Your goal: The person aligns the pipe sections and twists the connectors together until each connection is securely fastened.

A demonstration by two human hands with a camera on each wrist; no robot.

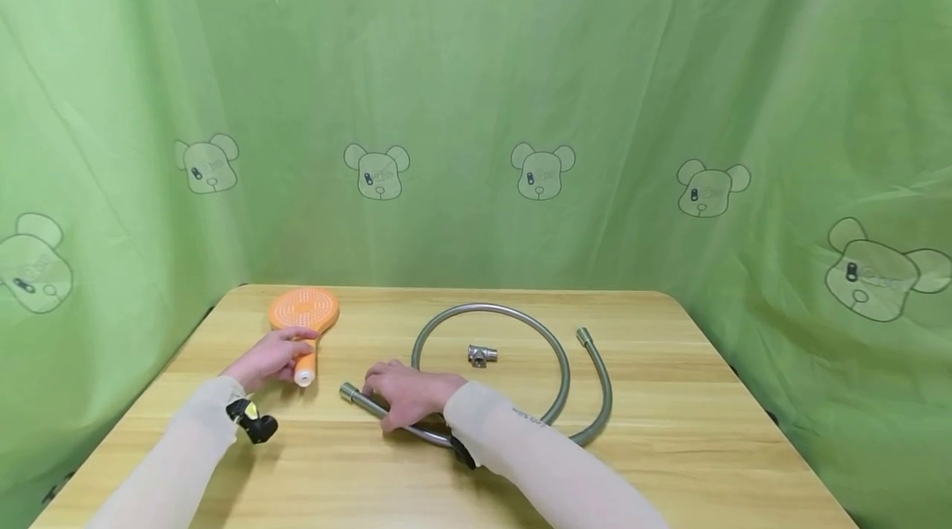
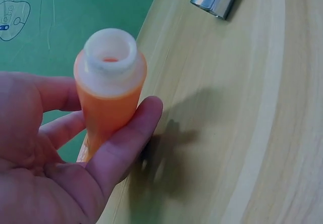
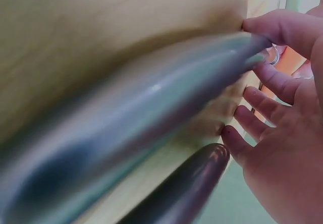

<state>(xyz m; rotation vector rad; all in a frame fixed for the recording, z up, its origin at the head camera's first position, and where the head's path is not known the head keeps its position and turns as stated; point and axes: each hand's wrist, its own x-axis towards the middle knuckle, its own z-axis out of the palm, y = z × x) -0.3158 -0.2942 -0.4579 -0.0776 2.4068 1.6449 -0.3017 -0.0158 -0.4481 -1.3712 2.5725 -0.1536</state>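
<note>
An orange hand shower head [image 1: 301, 310] lies face up at the table's left, its round plate pointing away. My left hand [image 1: 269, 359] holds its handle, thumb on one side and fingers on the other; the white hollow end of the handle [image 2: 111, 57] faces the left wrist camera. A silver-grey shower hose [image 1: 487, 308] loops over the middle of the table. My right hand [image 1: 412, 395] straddles the hose just behind its near-left end fitting [image 1: 348, 392]. In the right wrist view the hose [image 3: 151, 90] runs between my thumb and index finger.
Inside the hose loop lies a small chrome T-shaped connector [image 1: 481, 355]. The hose's other end fitting [image 1: 583, 336] points away on the right. Behind the wooden table [image 1: 692, 413] and at its sides hangs a green curtain [image 1: 461, 231] with bear prints.
</note>
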